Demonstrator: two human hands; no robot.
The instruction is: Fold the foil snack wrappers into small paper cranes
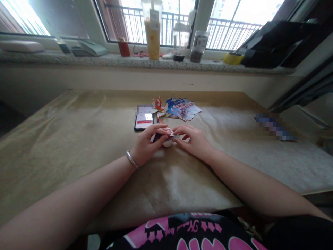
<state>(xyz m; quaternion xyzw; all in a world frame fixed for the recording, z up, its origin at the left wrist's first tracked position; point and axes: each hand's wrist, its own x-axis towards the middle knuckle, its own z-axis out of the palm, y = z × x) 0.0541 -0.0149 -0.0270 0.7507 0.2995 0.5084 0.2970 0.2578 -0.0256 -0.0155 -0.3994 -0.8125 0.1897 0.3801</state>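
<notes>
Two hands meet in the middle of the table (pixel 78 139). The left hand (pixel 145 144) and the right hand (pixel 194 140) both curl their fingers tight around one small paper (pixel 169 138), which is white with bits of red and dark on it. It sits low on the table, right between the fingertips, and most of it is hidden by them. The left wrist wears one silver bracelet (pixel 131 159). Just behind the hands lies one phone (pixel 144 119) with its screen lit up. Next to the phone is one pile of blue picture sheets (pixel 182 109) (I cannot tell how many are in it). One little red folded shape (pixel 158 103) stands between the phone and the sheets. The table is wide and covered with a tan, wrinkly sheet. Behind it runs a grey stone windowsill (pixel 104 60). On the sill I count one tall cup (pixel 152 34) with yellow drink, one red can (pixel 124 47), and two see-through cups (pixel 179 45), standing close together. One yellow thing (pixel 233 58) sits farther right, beside a big black thing (pixel 273 45). Bright light comes through the windows, and a metal railing (pixel 229 31) shows outside.
</notes>
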